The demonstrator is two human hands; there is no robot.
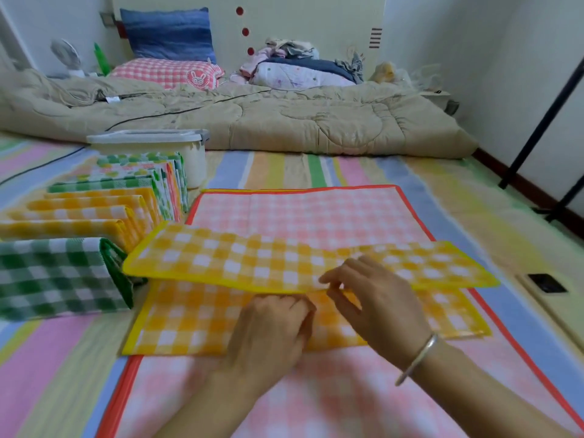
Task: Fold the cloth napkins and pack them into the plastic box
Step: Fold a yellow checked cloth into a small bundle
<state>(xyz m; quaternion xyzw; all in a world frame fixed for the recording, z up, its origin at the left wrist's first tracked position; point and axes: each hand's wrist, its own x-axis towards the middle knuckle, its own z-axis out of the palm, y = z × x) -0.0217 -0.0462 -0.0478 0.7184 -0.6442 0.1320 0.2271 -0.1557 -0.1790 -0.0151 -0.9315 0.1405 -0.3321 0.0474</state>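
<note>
Pastel-striped sheet [57, 358]; beige quilt [284, 121] behind

A yellow-checked napkin [252, 263] is laid on a pink-checked cloth [316, 213], beside green-checked napkins [57, 276], over a pastel-striped sheet [284, 169].

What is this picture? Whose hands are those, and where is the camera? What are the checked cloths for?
No machine here, just a person. The camera sits on their head and looks down, so you see their two hands. They are folding a yellow napkin, which lies on a pink checked cloth spread on a striped sheet. The right hand pinches the napkin's folded-over edge with its fingers; the left hand rests on the napkin beside it. On the left stands a row of folded napkins, yellow and green, and behind them the plastic box they get packed into.
</note>
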